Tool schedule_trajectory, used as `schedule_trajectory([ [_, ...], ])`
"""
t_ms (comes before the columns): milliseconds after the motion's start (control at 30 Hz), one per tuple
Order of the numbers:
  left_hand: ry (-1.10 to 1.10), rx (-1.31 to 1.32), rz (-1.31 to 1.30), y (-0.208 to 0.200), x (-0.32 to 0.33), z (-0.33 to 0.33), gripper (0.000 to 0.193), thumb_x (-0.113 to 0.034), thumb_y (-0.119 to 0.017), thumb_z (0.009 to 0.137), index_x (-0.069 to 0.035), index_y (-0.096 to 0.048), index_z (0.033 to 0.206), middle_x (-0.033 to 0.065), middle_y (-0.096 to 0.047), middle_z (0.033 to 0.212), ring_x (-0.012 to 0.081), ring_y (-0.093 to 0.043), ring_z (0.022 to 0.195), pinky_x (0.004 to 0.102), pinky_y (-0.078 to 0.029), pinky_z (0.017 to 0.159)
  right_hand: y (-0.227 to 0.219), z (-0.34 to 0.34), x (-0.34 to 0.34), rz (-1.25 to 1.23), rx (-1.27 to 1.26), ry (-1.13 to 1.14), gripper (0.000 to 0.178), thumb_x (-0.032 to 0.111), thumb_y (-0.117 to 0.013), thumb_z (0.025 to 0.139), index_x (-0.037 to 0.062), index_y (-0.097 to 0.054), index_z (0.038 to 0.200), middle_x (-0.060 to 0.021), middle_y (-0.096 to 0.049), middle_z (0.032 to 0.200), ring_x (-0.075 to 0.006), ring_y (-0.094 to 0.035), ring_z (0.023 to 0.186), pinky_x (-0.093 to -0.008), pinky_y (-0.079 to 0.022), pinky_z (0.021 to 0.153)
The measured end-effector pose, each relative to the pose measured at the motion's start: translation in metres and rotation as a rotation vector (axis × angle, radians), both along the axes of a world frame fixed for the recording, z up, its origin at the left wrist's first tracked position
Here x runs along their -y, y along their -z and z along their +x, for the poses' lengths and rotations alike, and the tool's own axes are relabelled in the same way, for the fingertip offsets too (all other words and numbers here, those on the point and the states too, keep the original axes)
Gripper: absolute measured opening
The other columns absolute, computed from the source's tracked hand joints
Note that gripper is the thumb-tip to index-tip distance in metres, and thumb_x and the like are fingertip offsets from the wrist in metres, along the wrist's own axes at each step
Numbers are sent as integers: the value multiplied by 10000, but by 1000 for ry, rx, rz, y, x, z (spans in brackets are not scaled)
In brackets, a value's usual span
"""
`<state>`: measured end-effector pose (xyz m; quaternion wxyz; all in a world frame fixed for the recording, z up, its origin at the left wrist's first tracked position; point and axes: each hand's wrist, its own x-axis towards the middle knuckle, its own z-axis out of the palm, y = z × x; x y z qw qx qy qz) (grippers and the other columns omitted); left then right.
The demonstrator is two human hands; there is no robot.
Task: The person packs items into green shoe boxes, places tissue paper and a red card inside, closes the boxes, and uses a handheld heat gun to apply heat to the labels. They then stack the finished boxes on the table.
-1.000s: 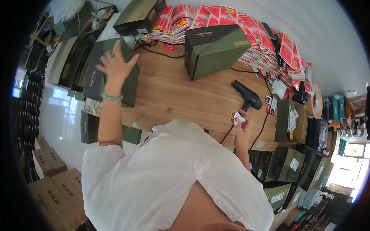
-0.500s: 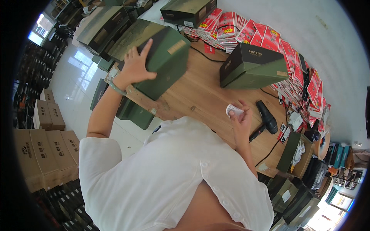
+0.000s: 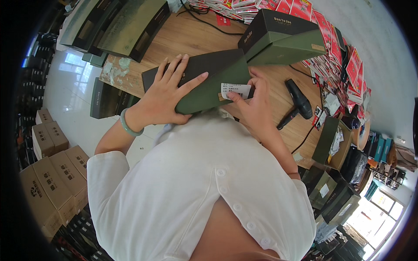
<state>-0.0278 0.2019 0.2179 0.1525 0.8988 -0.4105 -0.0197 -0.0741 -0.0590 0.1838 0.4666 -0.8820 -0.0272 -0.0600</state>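
Observation:
A dark green and black cardboard box [image 3: 213, 71] is tilted close against my white shirt at the table's near edge. My left hand [image 3: 167, 93], with a pale green bangle at the wrist, grips its left part, fingers spread over the black side and thumb low at the near edge. A white printed sticker label [image 3: 237, 90] lies against the right end of the box, over a small tan patch. My right hand [image 3: 254, 98] holds that label, thumb pressed on its face and fingers behind the box's corner. Whether the label is stuck down I cannot tell.
Another green-black box [image 3: 283, 39] stands just beyond. Stacked boxes [image 3: 133, 30] occupy the far left of the wooden table [image 3: 204, 37]. A black hair dryer [image 3: 298, 102] lies at right, its cord trailing. Red printed packets [image 3: 324, 65] line the back. Brown cartons [image 3: 56, 178] stand at lower left.
The box has come toward me and rightward, turned, with my left hand on it. My right hand has brought the label from above the table onto the box's end. The view has shifted.

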Motion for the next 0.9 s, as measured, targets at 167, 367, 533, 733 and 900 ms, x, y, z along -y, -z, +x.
schedule_trajectory([
  [167, 86, -27, 3, -1, 3, 0, 874, -331, -775, 632, -300, -459, 1447, 268, -201, 1562, 440, -174, 1452, 617, -99, 1153, -6, 7, -3, -93, 18, -37, 510, 181, -816, 769, 35, -390, 1010, -241, -337, 1392, -409, -437, 1230, -440, -476, 899],
  [367, 90, -19, 22, -2, 7, 1, 834, -334, -774, 637, -358, -488, 1420, 242, -206, 1570, 433, -190, 1450, 629, -87, 1153, -11, 8, -2, -129, 42, -87, 501, 126, -813, 761, 31, -386, 1006, -240, -315, 1402, -410, -463, 1194, -431, -494, 865],
  [533, 88, -22, 27, -2, 8, 2, 818, -324, -772, 644, -379, -493, 1410, 230, -209, 1571, 433, -194, 1448, 633, -98, 1149, -8, 6, -4, -123, 46, -77, 492, 125, -808, 765, 30, -383, 993, -247, -323, 1400, -420, -450, 1205, -418, -498, 861],
  [733, 155, -9, 25, -2, 20, 2, 775, -291, -772, 663, -413, -511, 1383, 220, -213, 1572, 441, -198, 1444, 648, -136, 1132, -2, 5, 0, -145, 66, -94, 389, 92, -737, 827, 31, -398, 1007, -249, -328, 1403, -431, -456, 1207, -423, -493, 876],
  [900, 198, 19, 25, 3, 28, 3, 772, -280, -781, 656, -428, -519, 1367, 211, -201, 1577, 459, -190, 1440, 686, -163, 1103, 1, 8, 10, -145, 18, -126, 261, 155, -635, 918, 30, -438, 1036, -255, -342, 1392, -418, -504, 1163, -423, -494, 866],
])
